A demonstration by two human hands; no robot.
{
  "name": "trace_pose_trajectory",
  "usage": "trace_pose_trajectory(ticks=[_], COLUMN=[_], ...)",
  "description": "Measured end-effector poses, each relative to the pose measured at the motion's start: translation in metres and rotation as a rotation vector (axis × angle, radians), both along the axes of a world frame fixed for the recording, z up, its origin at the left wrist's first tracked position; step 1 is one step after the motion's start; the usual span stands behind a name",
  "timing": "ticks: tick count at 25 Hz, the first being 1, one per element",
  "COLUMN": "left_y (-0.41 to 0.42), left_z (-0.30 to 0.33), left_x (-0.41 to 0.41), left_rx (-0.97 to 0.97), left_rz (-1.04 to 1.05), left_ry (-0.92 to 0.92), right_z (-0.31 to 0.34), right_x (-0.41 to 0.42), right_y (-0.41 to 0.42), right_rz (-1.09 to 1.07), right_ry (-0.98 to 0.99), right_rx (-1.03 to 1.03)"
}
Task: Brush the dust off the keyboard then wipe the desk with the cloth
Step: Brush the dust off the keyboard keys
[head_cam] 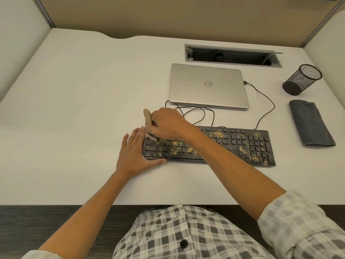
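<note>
A black keyboard [242, 146] lies on the white desk [84, 101], strewn with tan dust across its keys. My right hand [168, 124] grips a small wooden-handled brush [147, 116], its bristles down on the keyboard's top left corner. My left hand [136, 154] lies flat with straight fingers against the keyboard's left end, thumb along its front edge. A folded grey cloth [309, 122] rests at the desk's right side, away from both hands.
A closed silver laptop [207, 86] sits behind the keyboard, with black cables [268, 101] looping between them. A black mesh pen cup [302, 79] stands at the right, behind the cloth. A cable slot [233, 56] opens at the back. Partition walls enclose the desk.
</note>
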State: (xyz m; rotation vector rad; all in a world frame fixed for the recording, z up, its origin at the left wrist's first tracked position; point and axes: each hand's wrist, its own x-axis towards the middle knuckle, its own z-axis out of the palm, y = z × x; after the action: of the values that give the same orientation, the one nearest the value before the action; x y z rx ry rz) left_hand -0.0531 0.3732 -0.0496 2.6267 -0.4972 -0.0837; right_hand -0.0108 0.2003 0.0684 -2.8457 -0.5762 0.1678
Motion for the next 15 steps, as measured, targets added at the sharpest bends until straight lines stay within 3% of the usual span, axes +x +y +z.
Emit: trace_pose_trajectory(ticks=[15], left_y=[0.001], left_z=[-0.003], left_x=[0.001], left_rx=[-0.043], left_rz=[-0.002], left_ry=[-0.031], right_z=[0.011], right_x=[-0.008], right_y=[0.000], right_rz=[0.061], right_ry=[0.017], right_rx=[-0.011])
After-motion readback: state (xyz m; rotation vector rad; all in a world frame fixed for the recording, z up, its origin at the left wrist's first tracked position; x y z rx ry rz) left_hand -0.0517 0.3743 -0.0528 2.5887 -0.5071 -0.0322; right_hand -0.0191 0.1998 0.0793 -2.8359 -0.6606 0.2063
